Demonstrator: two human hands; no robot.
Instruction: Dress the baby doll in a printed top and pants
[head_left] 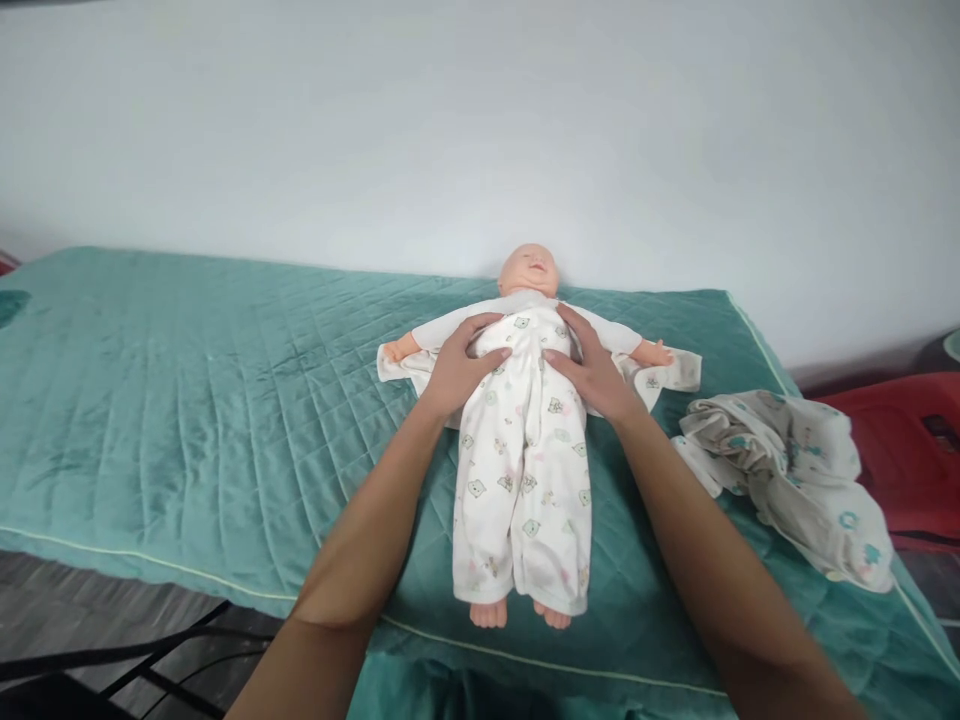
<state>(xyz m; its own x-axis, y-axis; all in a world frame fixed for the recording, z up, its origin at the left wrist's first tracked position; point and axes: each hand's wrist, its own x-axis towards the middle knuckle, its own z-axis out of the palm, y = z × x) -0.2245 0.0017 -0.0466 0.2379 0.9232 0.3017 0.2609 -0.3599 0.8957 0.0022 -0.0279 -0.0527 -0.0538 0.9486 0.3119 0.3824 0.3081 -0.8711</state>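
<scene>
A baby doll (pixel 529 270) lies on its back on a green quilted bed (pixel 187 400), arms spread, bare feet toward me. It wears a white printed romper (pixel 525 470) over a plain white top. My left hand (pixel 459 365) rests on the doll's left flank at the waist, fingers curled over the romper's upper edge. My right hand (pixel 591 365) lies on the opposite side of the waist, fingers stretched along the romper's top. Both hands press on the cloth; whether they pinch it I cannot make out.
A crumpled white printed garment (pixel 787 470) lies on the bed to the right of the doll. A red plastic object (pixel 900 450) stands beyond the bed's right edge. A pale wall runs behind. Dark floor and black cables show at lower left.
</scene>
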